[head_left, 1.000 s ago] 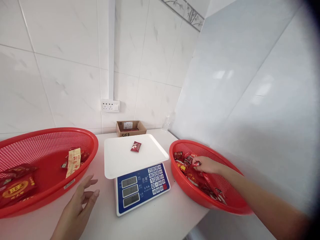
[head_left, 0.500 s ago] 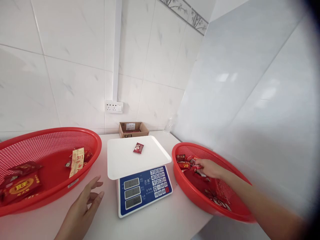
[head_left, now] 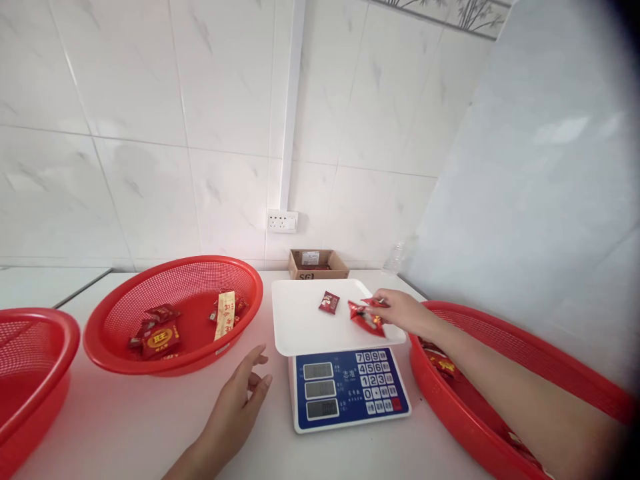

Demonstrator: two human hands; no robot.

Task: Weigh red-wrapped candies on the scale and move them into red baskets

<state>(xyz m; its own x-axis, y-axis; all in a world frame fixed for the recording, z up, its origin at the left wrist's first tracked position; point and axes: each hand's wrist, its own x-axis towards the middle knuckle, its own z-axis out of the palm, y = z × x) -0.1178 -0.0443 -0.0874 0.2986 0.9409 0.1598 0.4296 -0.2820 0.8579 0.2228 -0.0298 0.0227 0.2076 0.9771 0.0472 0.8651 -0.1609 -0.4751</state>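
Observation:
Over the right part of the white pan (head_left: 295, 327) of a digital scale (head_left: 350, 387), my right hand (head_left: 400, 311) pinches a shiny red snack packet (head_left: 367, 319). I cannot tell whether that packet touches the pan. A small dark red packet (head_left: 329, 302) lies on the pan, left of it. My left hand (head_left: 240, 400) hovers left of the scale with its fingers apart and nothing in them. Beneath my right forearm is a red plastic basket (head_left: 470, 413) with several red packets (head_left: 439, 363), partly covered by the arm.
Left of the scale stands a red basket (head_left: 150, 287) holding several red packets (head_left: 160, 339) and a cream packet (head_left: 225, 316). Another red basket (head_left: 35, 373) is at the far left. A cardboard box (head_left: 320, 265) and a clear plastic container (head_left: 395, 257) stand by the wall below a socket (head_left: 283, 221).
My right hand has come out of the right basket with a red packet and moved over the scale pan. The view has turned left, bringing in another basket.

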